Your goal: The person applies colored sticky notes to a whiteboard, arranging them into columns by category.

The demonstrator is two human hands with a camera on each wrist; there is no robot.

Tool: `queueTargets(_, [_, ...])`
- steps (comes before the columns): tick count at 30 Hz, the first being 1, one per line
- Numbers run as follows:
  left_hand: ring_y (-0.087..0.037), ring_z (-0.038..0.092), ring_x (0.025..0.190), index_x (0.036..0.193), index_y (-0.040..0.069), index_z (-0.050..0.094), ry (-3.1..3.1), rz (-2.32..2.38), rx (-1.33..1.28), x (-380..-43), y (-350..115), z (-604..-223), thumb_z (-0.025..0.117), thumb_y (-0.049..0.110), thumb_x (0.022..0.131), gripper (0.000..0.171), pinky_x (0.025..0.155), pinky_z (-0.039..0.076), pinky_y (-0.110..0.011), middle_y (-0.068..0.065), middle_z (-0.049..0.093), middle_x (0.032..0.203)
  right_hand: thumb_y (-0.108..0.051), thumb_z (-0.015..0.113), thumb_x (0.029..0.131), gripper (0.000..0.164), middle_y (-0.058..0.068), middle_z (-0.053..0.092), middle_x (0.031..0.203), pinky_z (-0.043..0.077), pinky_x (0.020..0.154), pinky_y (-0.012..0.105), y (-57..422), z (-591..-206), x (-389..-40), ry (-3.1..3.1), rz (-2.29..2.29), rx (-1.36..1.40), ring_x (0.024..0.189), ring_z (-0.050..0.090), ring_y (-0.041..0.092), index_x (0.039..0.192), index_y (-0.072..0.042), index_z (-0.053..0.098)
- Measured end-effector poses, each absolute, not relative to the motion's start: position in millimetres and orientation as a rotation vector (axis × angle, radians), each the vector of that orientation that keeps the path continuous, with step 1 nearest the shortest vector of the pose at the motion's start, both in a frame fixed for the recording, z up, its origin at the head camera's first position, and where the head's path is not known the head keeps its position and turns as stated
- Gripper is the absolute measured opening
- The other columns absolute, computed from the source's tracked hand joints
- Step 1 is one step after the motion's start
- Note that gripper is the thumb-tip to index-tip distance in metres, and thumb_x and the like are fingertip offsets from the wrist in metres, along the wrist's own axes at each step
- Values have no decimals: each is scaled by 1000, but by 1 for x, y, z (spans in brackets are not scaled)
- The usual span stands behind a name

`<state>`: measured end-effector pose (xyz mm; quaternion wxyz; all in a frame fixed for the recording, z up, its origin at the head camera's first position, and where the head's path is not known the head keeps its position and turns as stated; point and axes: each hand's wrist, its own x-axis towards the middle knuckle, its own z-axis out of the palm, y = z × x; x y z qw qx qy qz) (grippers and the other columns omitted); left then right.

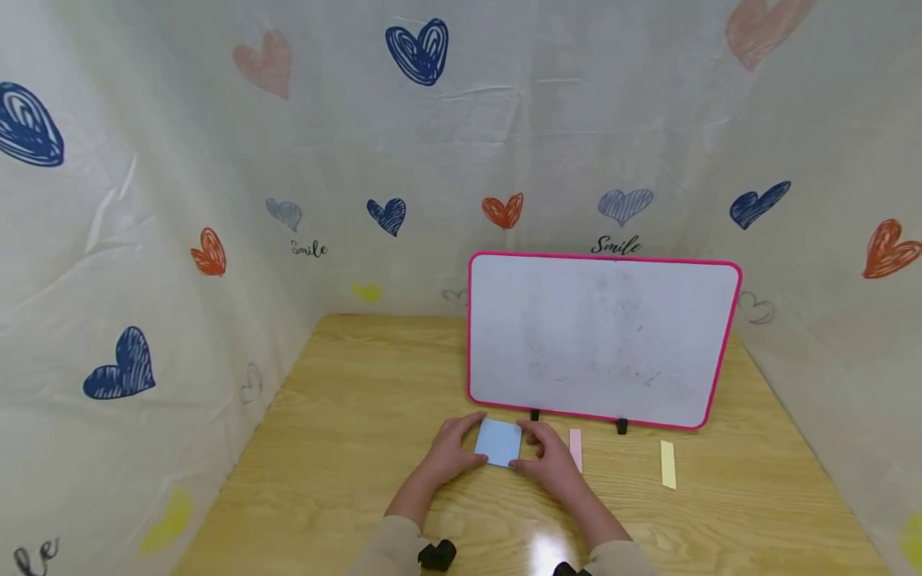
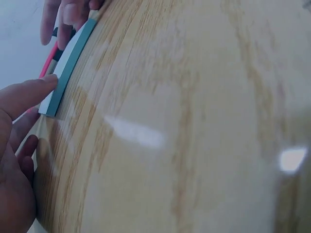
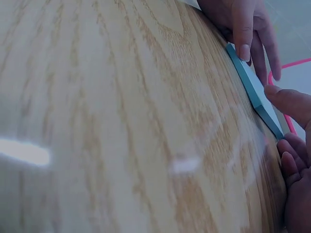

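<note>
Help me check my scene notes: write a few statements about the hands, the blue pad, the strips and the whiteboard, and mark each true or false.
1. Both hands hold the blue sticky-note pad on the wooden table. True: the left hand and right hand touch its opposite edges.
2. The whiteboard has a blue frame. False: the frame is pink.
3. A pink strip and a yellow strip lie right of the pad. True.
4. The whiteboard lies flat on the table. False: it stands upright on small black feet.
5. The yellow strip touches the right hand. False: it lies well apart from it.
</note>
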<state>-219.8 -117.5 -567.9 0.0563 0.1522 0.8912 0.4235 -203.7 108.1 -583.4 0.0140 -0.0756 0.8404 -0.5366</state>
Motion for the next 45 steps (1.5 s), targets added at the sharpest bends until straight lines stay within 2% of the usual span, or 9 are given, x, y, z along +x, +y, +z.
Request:
queueTargets(5, [-33,42,124,139,13,53,2722,1286,458,-220,-117,-572,84,16,76,71,103,36,-53,-10,53,135,-9,89,67,65,-2,56,108,45,72,29,108,-585,-204,2680,-1601,-255,91,50,17,127,-14,63])
queueTargets(15, [-29,43,125,136,14,57,2745,1277,487,-221,-117,-573,85,18,76,66,105,34,-50,-4,56,136,-11,89,69,62,-1,57,122,47,74,28,108,-585,-206,2683,-1561,-315,98,52,21,125,-13,64])
queueTargets(25, [-30,43,125,135,15,57,2752,1297,516,-221,-115,-573,83,17,78,63,104,34,-51,-5,56,136,-8,88,69,58,-2,58,121,46,74,28,110,-581,-207,2719,-1541,-332,97,54,21,122,-13,65])
queueTargets(32, [-31,41,128,135,15,58,2685,1365,418,-220,-118,-571,81,11,79,61,105,34,-52,-6,55,136,-11,87,72,55,2,57,127,47,76,29,111,-582,-208,2688,-1523,-381,103,56,24,123,-10,65])
queueTargets(45, [-30,45,124,129,13,62,2748,1330,483,-222,-117,-573,82,12,78,55,104,36,-50,-4,59,131,-11,85,74,48,3,56,125,47,75,29,111,-579,-209,2691,-1504,-400,100,55,24,119,-9,67])
